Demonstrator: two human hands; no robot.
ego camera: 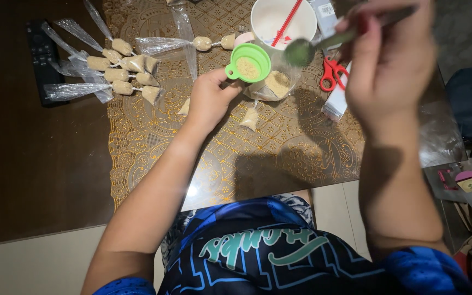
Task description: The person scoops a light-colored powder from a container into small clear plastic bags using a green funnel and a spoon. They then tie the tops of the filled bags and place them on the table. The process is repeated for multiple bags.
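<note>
Several little tied plastic packets (117,74) of tan powder sit in a heap at around 10 o'clock on the gold-patterned mat (279,147), with two more strung out at 12 near the white cup (282,19). We've got our left hand (210,101) closed around a clear bag (273,84) and the handle of a green funnel (248,61) that's got tan powder in it, just above centre. Our right hand (391,60) up at 1 o'clock pinches a spoon (312,46), bowl hovering beside the funnel. Red scissors (331,74) lie just past it, next to a white box (338,101).
</note>
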